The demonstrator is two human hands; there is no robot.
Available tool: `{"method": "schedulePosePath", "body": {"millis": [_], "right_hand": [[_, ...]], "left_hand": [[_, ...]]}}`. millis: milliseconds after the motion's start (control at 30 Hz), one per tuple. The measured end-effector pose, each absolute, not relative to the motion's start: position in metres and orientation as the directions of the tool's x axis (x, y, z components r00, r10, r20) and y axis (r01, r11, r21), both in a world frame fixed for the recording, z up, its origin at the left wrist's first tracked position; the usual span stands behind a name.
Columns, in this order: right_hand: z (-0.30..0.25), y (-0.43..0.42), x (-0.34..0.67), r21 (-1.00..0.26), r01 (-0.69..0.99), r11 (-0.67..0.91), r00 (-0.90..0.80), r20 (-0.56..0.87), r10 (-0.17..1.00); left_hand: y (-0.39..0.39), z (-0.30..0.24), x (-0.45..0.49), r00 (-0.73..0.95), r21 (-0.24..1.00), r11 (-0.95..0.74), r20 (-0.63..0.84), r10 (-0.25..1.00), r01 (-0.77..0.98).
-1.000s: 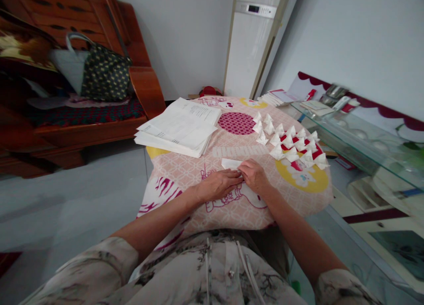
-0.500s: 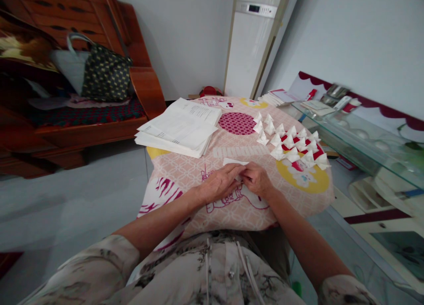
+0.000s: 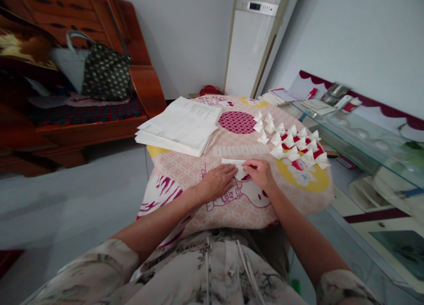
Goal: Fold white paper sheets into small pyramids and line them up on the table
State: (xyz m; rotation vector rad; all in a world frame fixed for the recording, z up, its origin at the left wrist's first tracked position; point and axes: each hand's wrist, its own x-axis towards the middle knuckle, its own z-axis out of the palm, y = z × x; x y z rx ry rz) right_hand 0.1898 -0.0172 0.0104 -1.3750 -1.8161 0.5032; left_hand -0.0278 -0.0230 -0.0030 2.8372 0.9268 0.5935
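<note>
A small white piece of paper lies on a pink patterned cushion on my lap. My left hand rests on the paper's near left edge, fingers pressed flat on it. My right hand pinches the paper's right side with curled fingers. Beyond my right hand, several folded white paper shapes stand in rows on the cushion. A stack of printed white sheets sits at the cushion's far left.
A wooden bench with a dark patterned bag stands at left. A tall white air conditioner is against the far wall. A glass-topped table with booklets and small items runs along the right.
My hands have drawn slightly apart. The right hand has shifted right along the paper, exposing more of the sheet between the hands.
</note>
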Motion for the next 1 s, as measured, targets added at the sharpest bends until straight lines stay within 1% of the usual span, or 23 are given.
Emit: {"method": "schedulePosePath", "body": {"millis": [67,100,167,300,367,600,733,800,867,900,967,1000], "right_hand": [[0.013,-0.009,0.186,-0.762,0.628,0.157,0.004,0.204,0.979],[0.016,-0.005,0.184,-0.766,0.637,0.086,0.035,0.141,0.989],[0.021,0.003,0.177,-0.734,0.679,-0.013,0.067,0.044,0.997],[0.031,0.014,0.161,-0.622,0.778,-0.094,0.061,-0.074,0.995],[0.034,0.017,0.156,-0.598,0.792,-0.122,0.057,-0.127,0.99],[0.04,0.014,0.171,-0.65,0.716,-0.255,0.112,-0.253,0.961],[0.038,0.008,0.2,-0.736,0.624,-0.262,0.161,-0.207,0.965],[0.038,0.006,0.213,-0.751,0.591,-0.296,0.165,-0.246,0.955],[0.04,0.003,0.219,-0.757,0.569,-0.321,0.198,-0.252,0.947],[0.041,0.003,0.218,-0.77,0.562,-0.303,0.21,-0.221,0.952],[0.043,0.001,0.209,-0.802,0.558,-0.214,0.203,-0.118,0.972],[0.043,0.001,0.203,-0.814,0.561,-0.151,0.162,-0.071,0.984]], "left_hand": [[-0.022,-0.004,-0.027,0.75,0.189,-0.821,0.337,0.569,0.538],[-0.022,-0.004,-0.027,0.755,0.177,-0.825,0.335,0.564,0.537],[-0.022,-0.004,-0.027,0.761,0.154,-0.826,0.326,0.561,0.542],[-0.023,-0.003,-0.026,0.767,0.127,-0.826,0.317,0.559,0.549],[-0.023,-0.003,-0.026,0.767,0.123,-0.828,0.322,0.555,0.547],[-0.023,-0.003,-0.025,0.762,0.126,-0.822,0.32,0.563,0.555],[-0.024,-0.004,-0.025,0.754,0.129,-0.816,0.324,0.572,0.563],[-0.024,-0.004,-0.025,0.75,0.132,-0.815,0.333,0.572,0.564],[-0.024,-0.004,-0.025,0.747,0.133,-0.816,0.34,0.571,0.563],[-0.023,-0.005,-0.025,0.747,0.132,-0.817,0.342,0.569,0.562],[-0.023,-0.005,-0.025,0.751,0.13,-0.822,0.347,0.562,0.555],[-0.023,-0.005,-0.025,0.752,0.13,-0.824,0.35,0.558,0.551]]}}
